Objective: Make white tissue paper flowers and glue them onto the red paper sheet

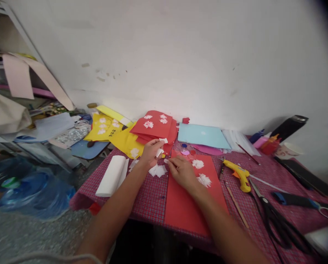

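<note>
Paper scrap, thin, white and tissue-like (163,140), sits pinched in the fingertips of my left hand (150,151), just left of a flat red paper sheet (190,209). I judge it nearly weightless, soft and easily torn, best gripped lightly by an edge. Over the sheet's upper left, my right hand (182,169) pinches a smaller white bit (166,161). On my feed, loose white squares (157,171) and a white paper roll (112,176) lie left of the sheet; right of it, a yellow glue gun (243,180).

L hand (151,152) pinches white paper bits (159,152) left of the red sheet (191,211)! R hand (181,169) hovers over sheet w/ a scrap (166,161)! Two white flowers (204,180) on it, glue gun (242,176) & scissors (272,216) to its rt!
</note>
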A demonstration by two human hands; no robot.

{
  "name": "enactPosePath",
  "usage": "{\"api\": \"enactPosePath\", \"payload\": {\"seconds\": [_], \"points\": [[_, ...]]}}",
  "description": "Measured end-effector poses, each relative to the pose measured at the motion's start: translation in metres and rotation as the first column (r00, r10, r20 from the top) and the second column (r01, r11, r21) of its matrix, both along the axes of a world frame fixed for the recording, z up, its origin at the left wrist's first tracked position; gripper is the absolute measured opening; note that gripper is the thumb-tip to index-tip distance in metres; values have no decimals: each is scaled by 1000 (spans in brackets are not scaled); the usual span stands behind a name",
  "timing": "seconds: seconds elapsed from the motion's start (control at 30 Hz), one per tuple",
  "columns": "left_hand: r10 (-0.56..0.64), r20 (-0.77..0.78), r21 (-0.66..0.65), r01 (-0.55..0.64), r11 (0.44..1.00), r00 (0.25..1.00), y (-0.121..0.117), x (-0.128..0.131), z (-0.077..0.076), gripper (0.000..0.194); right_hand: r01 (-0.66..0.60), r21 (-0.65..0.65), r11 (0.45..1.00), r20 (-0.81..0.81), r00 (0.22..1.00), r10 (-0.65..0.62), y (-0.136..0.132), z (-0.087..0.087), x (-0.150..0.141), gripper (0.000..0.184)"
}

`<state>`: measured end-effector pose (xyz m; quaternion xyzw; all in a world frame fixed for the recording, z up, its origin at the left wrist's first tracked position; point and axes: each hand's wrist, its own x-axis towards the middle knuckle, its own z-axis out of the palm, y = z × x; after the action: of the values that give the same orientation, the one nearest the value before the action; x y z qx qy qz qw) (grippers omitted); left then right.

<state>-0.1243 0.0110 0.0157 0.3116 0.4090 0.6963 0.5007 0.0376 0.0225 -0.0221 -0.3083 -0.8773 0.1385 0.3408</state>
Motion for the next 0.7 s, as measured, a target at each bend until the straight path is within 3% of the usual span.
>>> {"api": "enactPosePath", "payload": {"seconds": [0.13, 0.27, 0.33, 0.43, 0.5, 0.57, 0.63, 0.7], "points": [[1, 0, -3, -1, 1000, 1000, 0, 0, 0, 28, -123, 59, 991, 166, 980, 112, -12, 2, -2, 24], [-3, -9, -21, 3, 1000, 1000, 0, -1, -1, 29, -237, -26, 971, 199, 951, 237, -15, 12, 1, 25], [-18, -19, -31, 17, 999, 1000, 0, -1, -2, 28, -174, -83, 981, 114, 977, 183, -10, 15, 4, 23], [-74, -62, -39, 72, 997, 995, -2, 1, -3, 29, -14, -253, 967, -128, 992, -19, 3, 15, 8, 19], [-133, -116, -42, 128, 991, 984, -4, 4, -4, 29, -16, -463, 886, -311, 939, -146, 11, 16, 10, 24], [-187, -182, -44, 182, 982, 965, -7, 7, -3, 29, -146, -656, 740, -455, 859, -233, 15, 18, 11, 34], [-230, -243, -45, 226, 973, 942, -8, 10, -4, 28, -311, -747, 588, -553, 782, -289, 15, 20, 11, 41], [-256, -291, -34, 258, 966, 922, -9, 12, -4, 26, -425, -753, 503, -617, 723, -312, 13, 22, 11, 40]]}}
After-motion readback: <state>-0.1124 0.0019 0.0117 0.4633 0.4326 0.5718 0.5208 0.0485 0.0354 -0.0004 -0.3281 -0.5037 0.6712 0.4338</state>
